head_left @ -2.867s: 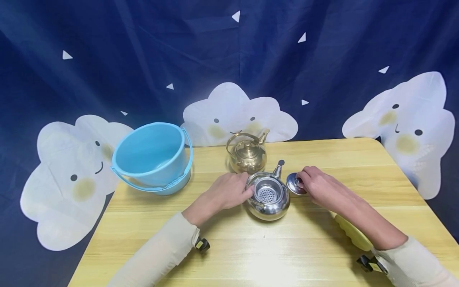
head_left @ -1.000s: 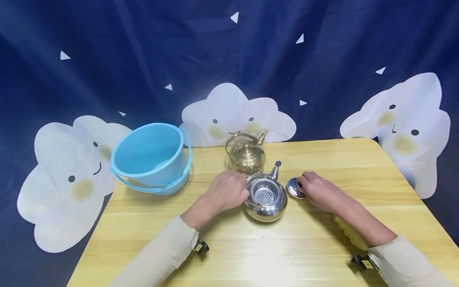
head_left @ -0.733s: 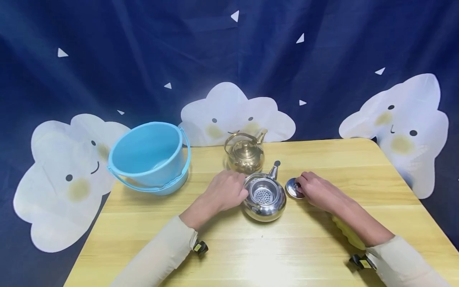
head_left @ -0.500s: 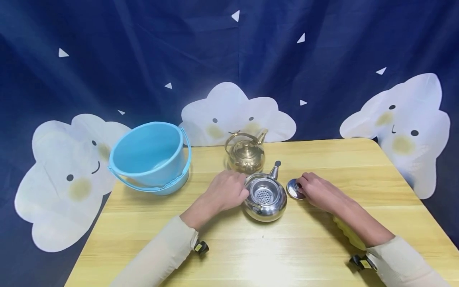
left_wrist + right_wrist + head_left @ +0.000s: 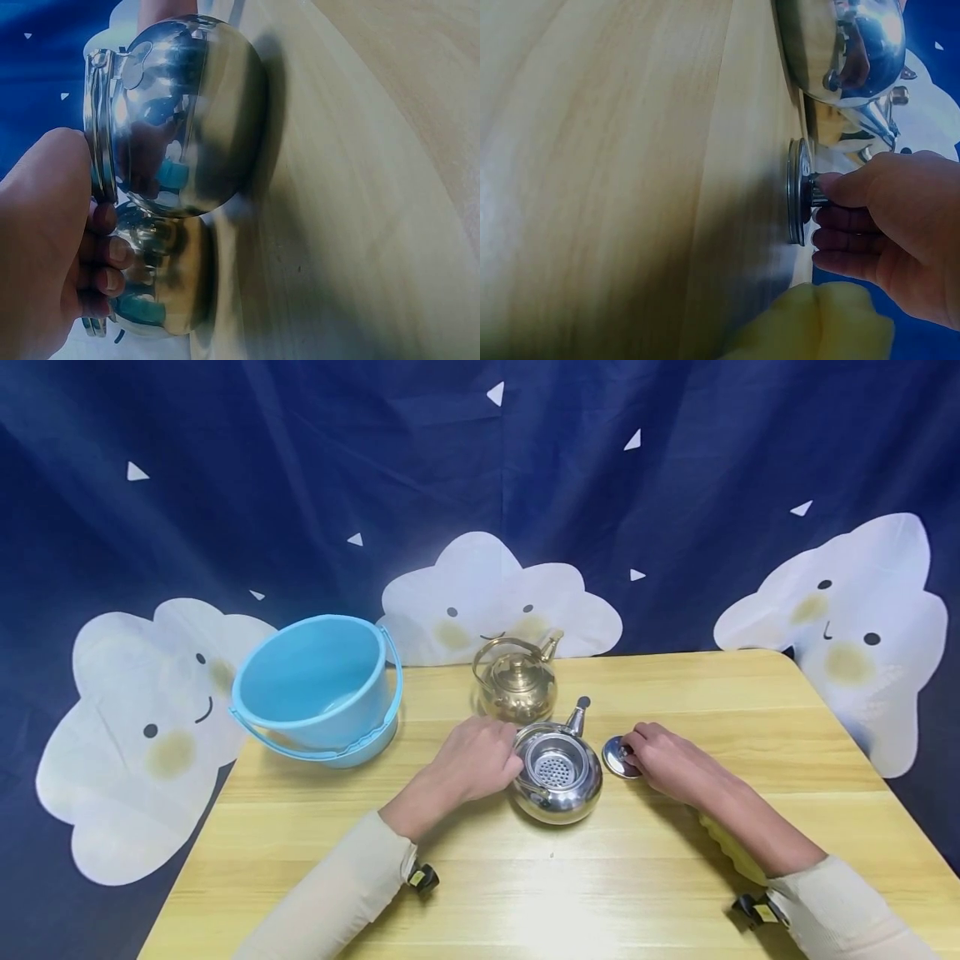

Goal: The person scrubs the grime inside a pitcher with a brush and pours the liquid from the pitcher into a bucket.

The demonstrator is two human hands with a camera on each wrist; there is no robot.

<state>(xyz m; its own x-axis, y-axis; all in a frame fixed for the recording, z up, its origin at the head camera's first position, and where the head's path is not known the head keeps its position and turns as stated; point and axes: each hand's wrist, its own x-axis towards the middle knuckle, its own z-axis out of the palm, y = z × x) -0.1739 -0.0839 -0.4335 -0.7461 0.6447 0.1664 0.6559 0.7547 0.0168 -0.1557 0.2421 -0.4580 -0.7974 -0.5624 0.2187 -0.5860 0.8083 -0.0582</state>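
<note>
A silver teapot [image 5: 558, 802] stands uncovered near the table's middle, its perforated strainer [image 5: 555, 770] showing in the mouth. My left hand [image 5: 476, 760] is at its left side; in the left wrist view the fingers [image 5: 105, 277] curl at the folded metal handle [image 5: 100, 124]. To the right of the pot, my right hand [image 5: 667, 760] pinches the knob [image 5: 817, 190] of the silver lid [image 5: 617, 758]. That lid is level and low at the tabletop; whether it touches the wood I cannot tell. Behind the silver pot is a gold teapot [image 5: 517, 689] with its lid on.
A light blue bucket [image 5: 315, 672] with its handle down stands at the back left of the wooden table [image 5: 480, 902]. Beneath my right forearm lies a yellow lobed thing [image 5: 821, 322], partly hidden. A dark blue curtain [image 5: 420, 452] with white clouds hangs behind.
Since the earliest frame, my right hand and the lid have come slightly nearer to me. My left thumb has drawn back from the pot's rim. Over the last second hardly anything moves.
</note>
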